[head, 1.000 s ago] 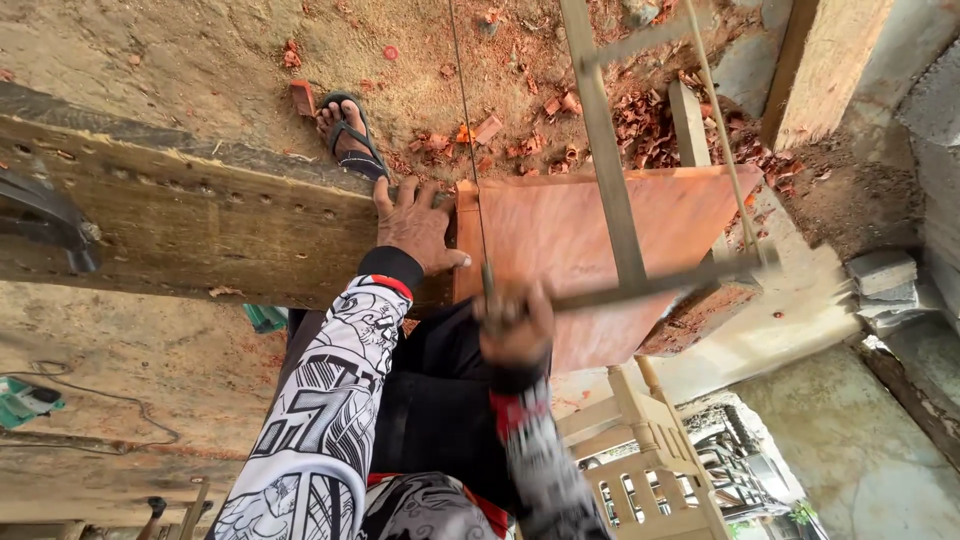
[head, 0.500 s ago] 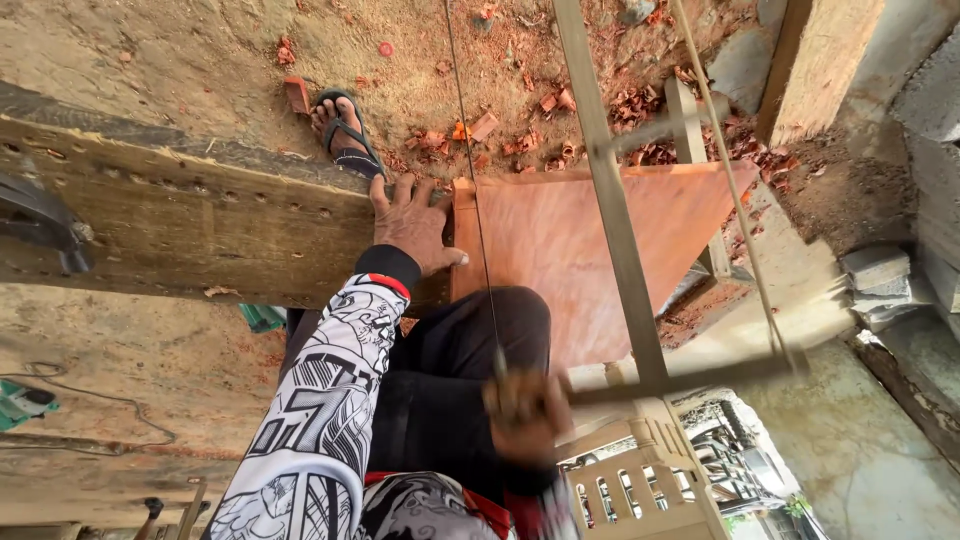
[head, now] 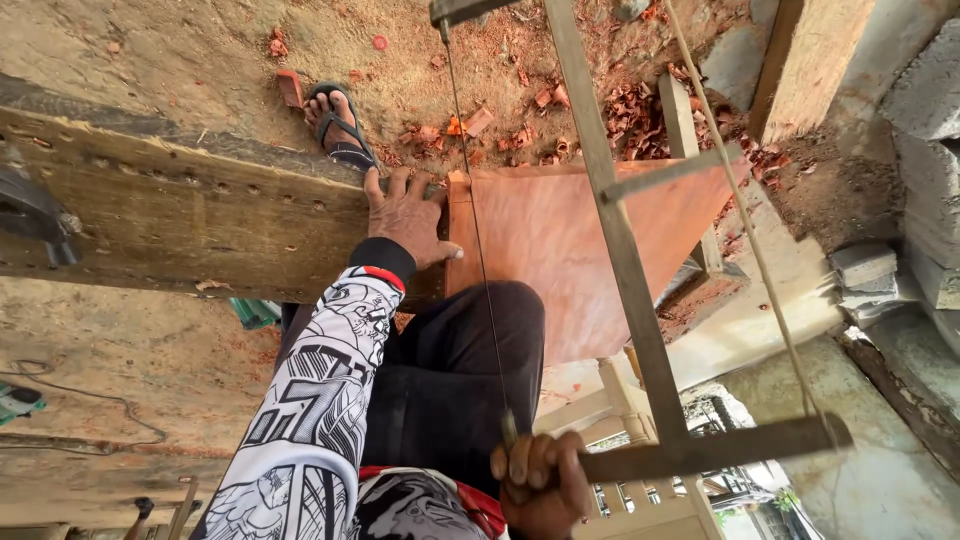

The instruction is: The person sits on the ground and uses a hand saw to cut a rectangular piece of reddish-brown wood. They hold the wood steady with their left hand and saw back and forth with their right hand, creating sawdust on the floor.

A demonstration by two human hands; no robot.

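Head view, looking straight down. The left hand lies palm-down with fingers spread flat, half on the weathered grey-brown wooden beam studded with a row of small holes and half at the left edge of the reddish-brown wooden board; it presses rather than grasps, thumb pointing toward the board. The right hand sits low in the frame, fingers curled tight around the lower crossbar handle of a wooden-framed bow saw. The saw frame stands roughly vertical in view: a long grey centre bar runs from the top of the frame down to the lower crossbar, and a thin tension cord runs along its right side. The thin dark saw blade runs from the upper crossbar at the top edge down to the right hand, crossing the board just right of its left edge, close beside the left thumb. The board lies flat, its left end abutting the beam, its right end tapering to a point over rubble. The person's dark-trousered knee is raised beneath the board's near edge. A foot in a dark sandal rests on sandy ground beyond the beam, with red wood chips scattered to its right. Grey concrete blocks stand at far right.
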